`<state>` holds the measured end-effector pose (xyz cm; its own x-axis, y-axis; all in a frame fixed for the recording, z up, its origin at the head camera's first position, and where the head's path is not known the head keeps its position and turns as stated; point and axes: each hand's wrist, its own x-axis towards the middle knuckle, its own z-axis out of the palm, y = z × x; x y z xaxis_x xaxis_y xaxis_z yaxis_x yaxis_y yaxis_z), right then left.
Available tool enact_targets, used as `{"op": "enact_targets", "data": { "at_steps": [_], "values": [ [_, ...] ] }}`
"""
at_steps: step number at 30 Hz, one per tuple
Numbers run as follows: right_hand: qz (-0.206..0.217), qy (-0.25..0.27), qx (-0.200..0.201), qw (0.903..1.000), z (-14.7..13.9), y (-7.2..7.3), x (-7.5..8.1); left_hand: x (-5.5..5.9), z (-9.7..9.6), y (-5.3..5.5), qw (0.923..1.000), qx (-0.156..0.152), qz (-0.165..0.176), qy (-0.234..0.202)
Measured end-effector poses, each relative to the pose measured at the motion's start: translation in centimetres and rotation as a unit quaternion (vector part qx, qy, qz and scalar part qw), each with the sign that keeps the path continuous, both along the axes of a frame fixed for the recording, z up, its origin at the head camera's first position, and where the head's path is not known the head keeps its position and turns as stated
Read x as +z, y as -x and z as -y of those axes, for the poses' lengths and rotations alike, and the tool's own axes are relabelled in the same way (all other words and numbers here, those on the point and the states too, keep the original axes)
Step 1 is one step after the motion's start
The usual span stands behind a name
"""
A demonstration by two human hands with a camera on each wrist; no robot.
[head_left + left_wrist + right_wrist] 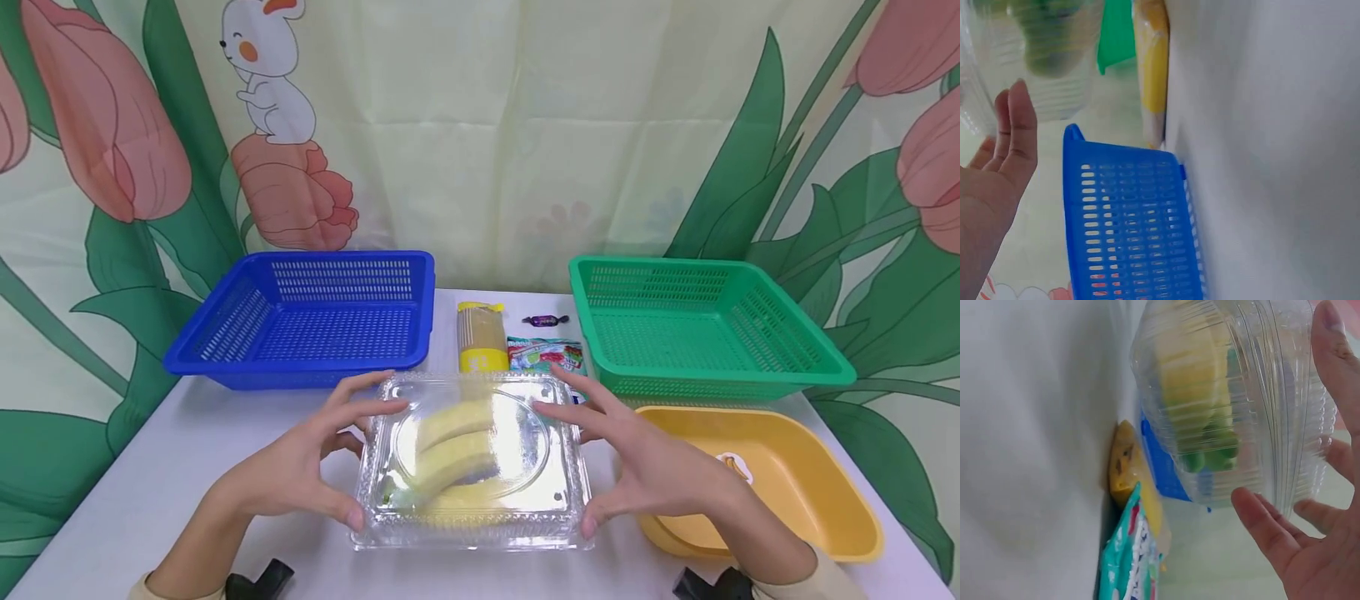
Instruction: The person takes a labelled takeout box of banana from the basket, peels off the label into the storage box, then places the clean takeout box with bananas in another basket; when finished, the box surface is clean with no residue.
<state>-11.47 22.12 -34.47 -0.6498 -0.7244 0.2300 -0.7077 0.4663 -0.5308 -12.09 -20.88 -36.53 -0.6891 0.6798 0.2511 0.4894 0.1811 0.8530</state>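
A clear plastic clamshell box point(472, 536) with yellow bananas point(453, 458) inside is held up in front of me in the head view. My left hand point(318, 458) grips its left side, thumb at the near corner and fingers along the side and lid edge. On the opposite side my right hand point(645, 458) holds it the same way. Both wrist views show the box raised off the white table; the right wrist view shows the bananas' green ends point(1213, 450) through the ribbed wall. Part of each hand's fingers is hidden behind the box.
Behind the box stand a blue basket point(300, 367) on the left and a green basket point(720, 379) on the right. Between them lie a yellow-ended packet point(482, 337), a teal snack bag point(546, 354) and a purple wrapped candy point(546, 320). A yellow-orange tub point(810, 492) sits at right, under my forearm.
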Motion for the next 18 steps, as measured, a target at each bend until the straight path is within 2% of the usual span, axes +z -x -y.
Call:
{"op": "enact_targets", "data": {
  "at_steps": [7,11,18],
  "values": [
    [0.001,0.053,0.04,0.9978,1.2,2.2,1.2,1.5,0.9,0.2,0.9968,0.011,-0.031,-0.072],
    [0.005,0.057,0.041,0.9975,1.9,3.4,2.0,2.2,1.3,0.8,0.9948,0.018,-0.044,-0.09],
    [0.003,0.055,0.045,0.9974,2.9,5.1,3.2,2.7,2.0,1.8,0.9929,0.028,-0.052,-0.104]
  ]
}}
